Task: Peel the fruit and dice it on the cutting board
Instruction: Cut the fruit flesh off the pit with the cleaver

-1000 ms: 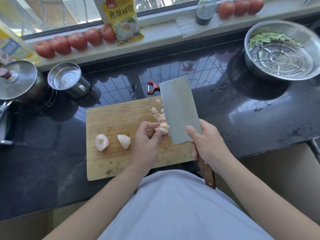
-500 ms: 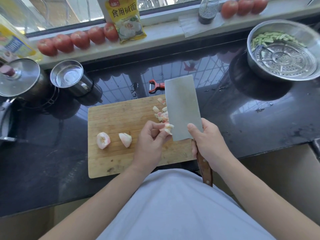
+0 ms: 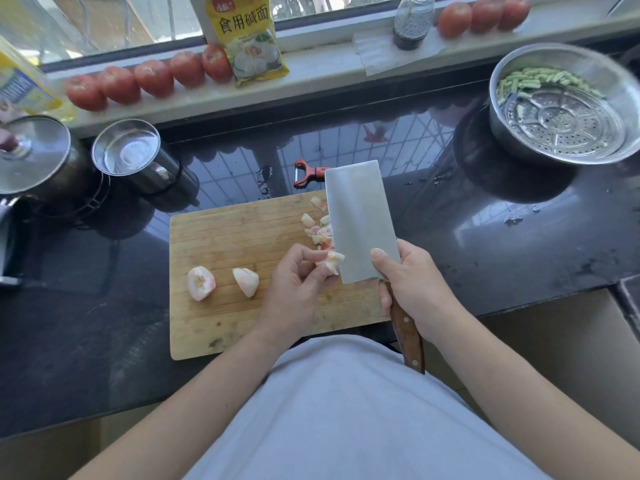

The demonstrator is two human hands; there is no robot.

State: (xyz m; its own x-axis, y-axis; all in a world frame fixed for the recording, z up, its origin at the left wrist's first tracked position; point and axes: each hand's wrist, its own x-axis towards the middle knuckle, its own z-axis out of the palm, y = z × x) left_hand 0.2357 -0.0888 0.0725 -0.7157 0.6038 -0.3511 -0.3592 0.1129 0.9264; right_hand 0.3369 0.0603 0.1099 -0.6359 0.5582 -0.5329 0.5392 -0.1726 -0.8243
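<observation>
Fruit piece point(image 3: 331, 260), half hidden, pinched by left hand point(image 3: 294, 285); right hand point(image 3: 412, 289) grips cleaver point(image 3: 360, 220).

Cleaver point(image 3: 360, 220) beside pinched fruit piece point(image 3: 331, 261) — mid-dice

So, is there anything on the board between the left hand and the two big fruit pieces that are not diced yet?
Nothing visible. The left hand holds a small piece against the cleaver; bare cutting board separates it from the nearer fruit piece and the farther one.
</observation>
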